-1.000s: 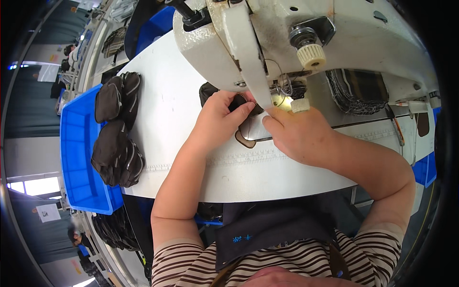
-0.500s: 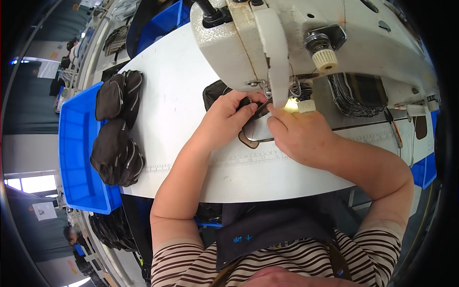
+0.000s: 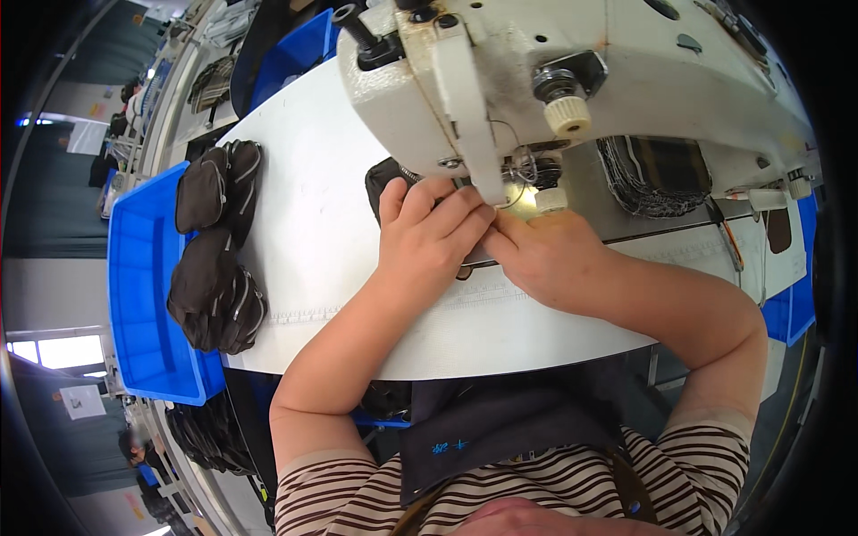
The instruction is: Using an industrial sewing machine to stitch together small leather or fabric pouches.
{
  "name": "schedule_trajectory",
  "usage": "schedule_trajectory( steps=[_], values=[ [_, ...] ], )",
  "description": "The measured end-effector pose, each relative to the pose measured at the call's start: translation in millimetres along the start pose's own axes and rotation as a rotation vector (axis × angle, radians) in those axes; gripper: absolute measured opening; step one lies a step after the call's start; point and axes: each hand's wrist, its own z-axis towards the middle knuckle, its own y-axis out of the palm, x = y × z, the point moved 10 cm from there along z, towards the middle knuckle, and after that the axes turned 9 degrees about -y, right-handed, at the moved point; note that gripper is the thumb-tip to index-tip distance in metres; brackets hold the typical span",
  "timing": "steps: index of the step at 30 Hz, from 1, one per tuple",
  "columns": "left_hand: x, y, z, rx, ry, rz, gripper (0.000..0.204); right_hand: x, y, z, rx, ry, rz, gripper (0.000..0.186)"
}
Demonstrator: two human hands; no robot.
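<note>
A white industrial sewing machine (image 3: 554,62) stands over the white table (image 3: 304,223). My left hand (image 3: 429,237) lies flat on a dark shoe piece (image 3: 382,183) under the machine head, fingers stretched toward the needle area. My right hand (image 3: 541,255) presses down beside it, just right of the needle and below a small lit lamp (image 3: 523,198). Both hands touch at the fingertips and hide most of the piece.
A blue bin (image 3: 143,295) sits at the table's left edge with dark sewn shoe pieces (image 3: 214,259) stacked along it. More dark pieces (image 3: 657,174) lie behind the machine on the right. Other people work in the far left background.
My head has moved closer, so the machine head looms larger. Both hands have pushed the dark piece further under the machine, and less of it shows.
</note>
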Motion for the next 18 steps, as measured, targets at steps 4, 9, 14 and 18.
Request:
schedule_trajectory(
  steps=[4,9,14,18],
  values=[
    [2.6,0.8,3.4,0.007,0.018,0.001,0.029,0.6,3.8,-2.0,-0.033,0.015,0.032,0.023],
    [-14.6,9.0,8.2,-0.083,-0.080,0.013,0.028,-1.2,0.2,-1.8,0.031,-0.021,0.018,0.019],
    [-7.1,6.9,10.8,-0.096,-0.074,0.040,0.022,-0.8,-0.4,-1.3,-0.014,-0.017,0.013,0.019],
    [-9.7,12.9,10.7,-0.108,-0.075,0.060,0.017,-3.0,2.8,0.4,-0.019,-0.029,-0.002,0.018]
  ],
)
